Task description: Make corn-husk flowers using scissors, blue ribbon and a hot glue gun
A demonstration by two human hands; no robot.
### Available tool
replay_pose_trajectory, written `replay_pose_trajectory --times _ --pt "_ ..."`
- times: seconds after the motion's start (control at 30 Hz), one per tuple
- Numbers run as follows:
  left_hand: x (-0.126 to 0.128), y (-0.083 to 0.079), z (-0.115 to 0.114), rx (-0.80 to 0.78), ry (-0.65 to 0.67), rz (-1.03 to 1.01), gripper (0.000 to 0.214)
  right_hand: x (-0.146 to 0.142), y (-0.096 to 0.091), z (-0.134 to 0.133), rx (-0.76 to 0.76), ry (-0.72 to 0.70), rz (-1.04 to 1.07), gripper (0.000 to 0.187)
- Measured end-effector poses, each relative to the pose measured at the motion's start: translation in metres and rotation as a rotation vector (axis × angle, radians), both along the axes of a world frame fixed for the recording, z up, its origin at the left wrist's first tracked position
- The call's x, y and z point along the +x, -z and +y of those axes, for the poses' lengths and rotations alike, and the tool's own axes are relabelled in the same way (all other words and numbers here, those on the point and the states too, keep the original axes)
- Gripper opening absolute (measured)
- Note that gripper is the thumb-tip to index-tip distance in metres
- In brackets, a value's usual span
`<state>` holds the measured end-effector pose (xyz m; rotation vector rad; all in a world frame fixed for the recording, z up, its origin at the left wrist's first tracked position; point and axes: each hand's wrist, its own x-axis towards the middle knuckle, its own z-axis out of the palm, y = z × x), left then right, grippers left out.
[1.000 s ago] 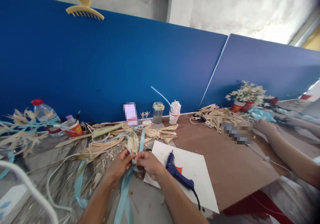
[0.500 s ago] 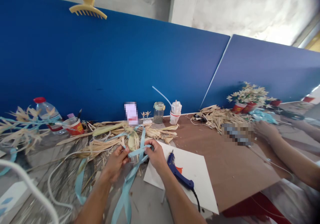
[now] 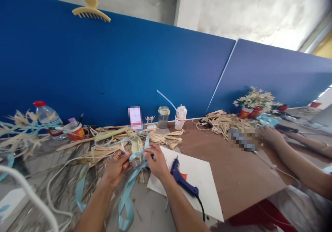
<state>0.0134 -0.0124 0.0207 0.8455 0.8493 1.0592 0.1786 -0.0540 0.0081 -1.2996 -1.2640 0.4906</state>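
A light blue ribbon [image 3: 127, 196] runs between my hands and hangs in a twisted loop toward the table's front. My left hand [image 3: 117, 164] pinches one part of it between thumb and fingertips. My right hand [image 3: 156, 161] is closed on another part of the ribbon, a short way to the right. Behind the hands lie dried corn husks [image 3: 109, 135], with another strip of ribbon across them. To the right of my right hand, a blue glue gun [image 3: 183, 178] with an orange trigger rests on a white board [image 3: 207, 187].
A red-capped bottle [image 3: 48, 116] and red paper cup [image 3: 75, 132] stand at the left. At the back are a jar [image 3: 163, 117] and white cup [image 3: 180, 121]. White cable [image 3: 28, 190] arcs at lower left. A co-worker's arm [image 3: 295, 156] reaches in from the right.
My right hand has come slightly left and closer to my left hand. The hanging ribbon has drawn up, so its lower loop now shows. The view has shifted slightly.
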Motion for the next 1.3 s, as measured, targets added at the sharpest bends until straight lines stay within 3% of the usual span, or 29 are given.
replay_pose_trajectory --times 0.1,0.2,0.3,0.47,0.6,0.77,0.93,1.3 --pt "0.001 0.004 0.0 0.042 0.035 0.078 0.035 0.006 0.002 0.001 0.104 0.212 -0.092 0.019" --pt "0.004 0.006 -0.001 0.073 0.039 0.114 0.038 0.006 0.0 -0.001 0.194 0.289 -0.118 0.019" --pt "0.007 0.005 -0.002 0.082 0.035 0.153 0.039 -0.003 -0.004 -0.005 0.209 0.2 -0.108 0.02" --pt "0.009 0.0 -0.005 0.129 0.029 0.234 0.038 -0.02 -0.01 -0.013 0.066 -0.016 -0.053 0.026" --pt "0.01 -0.004 -0.007 0.159 0.076 0.305 0.036 -0.021 -0.007 -0.011 0.03 -0.113 -0.046 0.033" --pt "0.012 -0.002 -0.008 0.186 0.137 0.386 0.037 -0.02 -0.001 -0.006 -0.079 -0.173 -0.044 0.029" --pt "0.013 0.001 -0.008 0.204 0.16 0.387 0.035 -0.019 -0.007 -0.009 -0.154 -0.285 -0.032 0.034" --pt "0.011 0.008 -0.005 0.211 0.184 0.411 0.036 -0.014 -0.002 -0.008 -0.35 -0.211 -0.032 0.017"
